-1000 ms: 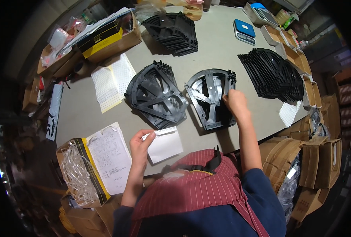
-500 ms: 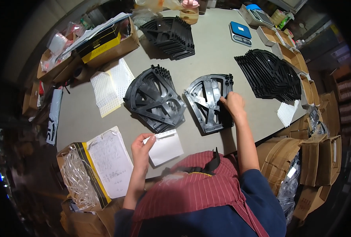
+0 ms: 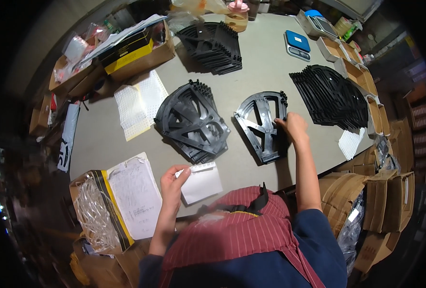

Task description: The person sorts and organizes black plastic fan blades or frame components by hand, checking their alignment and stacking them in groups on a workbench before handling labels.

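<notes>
My left hand [image 3: 172,185] pinches the upper left corner of a small white sheet [image 3: 201,185] with a strip of tiny labels along its top edge. At the right edge of a fan-shaped black plastic frame [image 3: 261,132], my right hand [image 3: 295,128] is closed, its thumb stretched over the frame's face. Its other fingers are partly hidden. That frame lies flat on the table. Just left of it, above the white sheet, sits a pile of similar black frames [image 3: 191,122].
More frame stacks stand at the back [image 3: 213,47] and right [image 3: 330,96]. A blue-topped scale [image 3: 297,41] is at the far right, beside shallow cardboard trays [image 3: 354,74]. At left are label sheets [image 3: 138,108], a written paper pad [image 3: 133,197] and a box of clear strips [image 3: 95,216].
The right hand and the black frame under it have shifted slightly right. The left hand keeps its pinch on the white sheet. The whole view has also moved a little.
</notes>
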Tool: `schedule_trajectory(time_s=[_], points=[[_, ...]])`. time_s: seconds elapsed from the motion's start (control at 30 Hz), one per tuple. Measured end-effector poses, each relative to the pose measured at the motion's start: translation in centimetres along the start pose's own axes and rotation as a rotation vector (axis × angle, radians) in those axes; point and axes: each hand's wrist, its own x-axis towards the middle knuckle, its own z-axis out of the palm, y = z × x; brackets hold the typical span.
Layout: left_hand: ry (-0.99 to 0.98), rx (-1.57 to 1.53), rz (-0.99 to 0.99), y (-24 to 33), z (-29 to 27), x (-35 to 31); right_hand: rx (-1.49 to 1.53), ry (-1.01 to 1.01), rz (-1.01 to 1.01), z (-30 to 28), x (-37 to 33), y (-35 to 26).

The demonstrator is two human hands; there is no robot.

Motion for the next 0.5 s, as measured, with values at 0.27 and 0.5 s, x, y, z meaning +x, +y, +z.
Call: schedule_trajectory(time_s=[0.27, 0.5], points=[[-0.022, 0.218, 0.186, 1.1, 2.1, 0.5, 0.693, -0.101, -0.427, -7.8, -4.8, -10.5], [-0.034, 0.506, 0.272, 3.2, 3.6, 0.0, 0.835, -0.403, -0.911, -7.6, -8.3, -18.7]])
